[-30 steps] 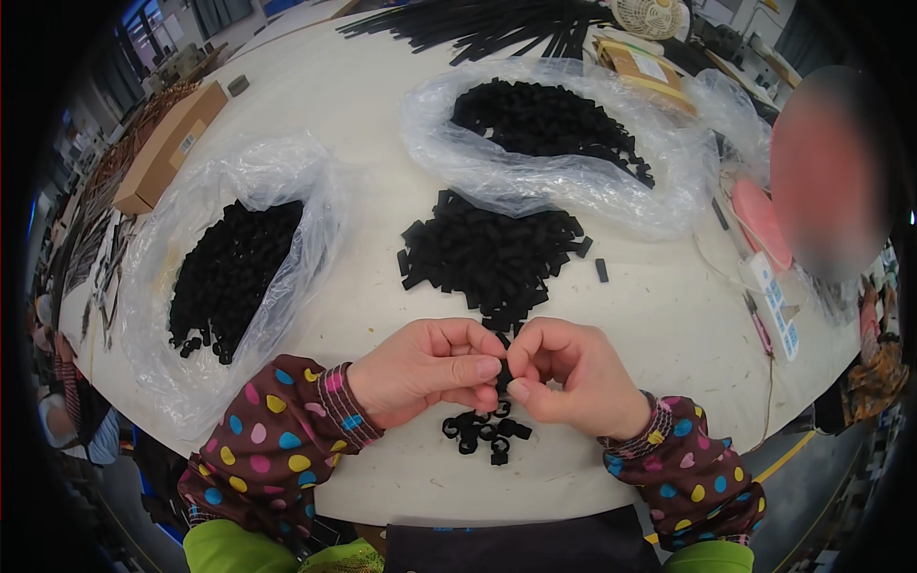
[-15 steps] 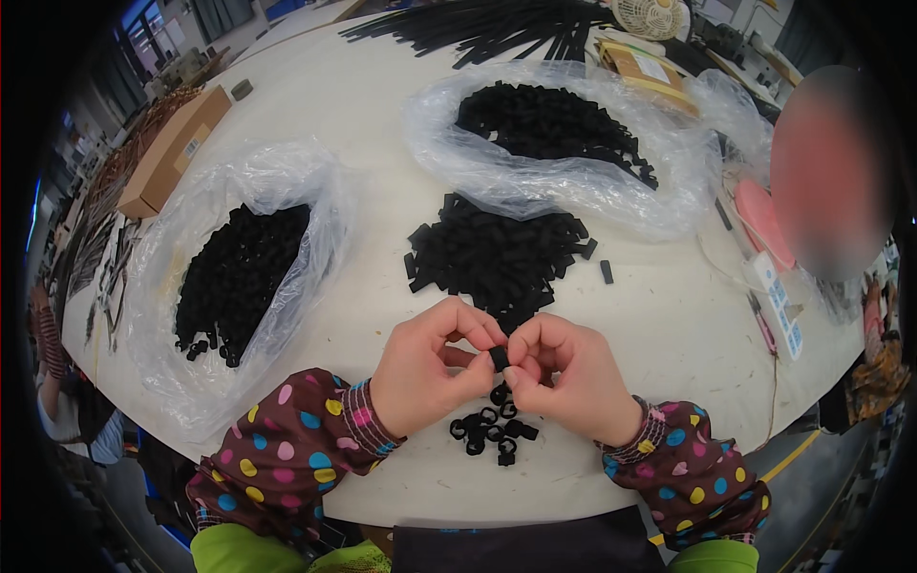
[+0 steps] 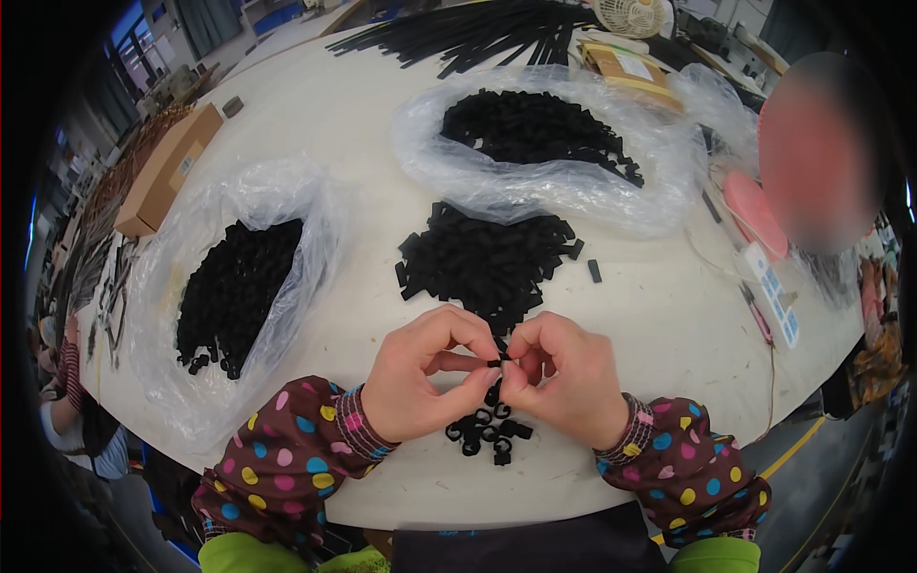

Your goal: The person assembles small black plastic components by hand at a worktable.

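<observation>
Small black piece in the fingertip pinch of my left hand and right hand, near loose black rings.

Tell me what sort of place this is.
Probably a workshop: a heap of small black pieces, plastic bags holding more, and long black strips lie on one large table.

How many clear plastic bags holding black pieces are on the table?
2: the left bag, near the cardboard box, and the far bag, beyond the loose pile of black pieces. None seems hidden.
</observation>
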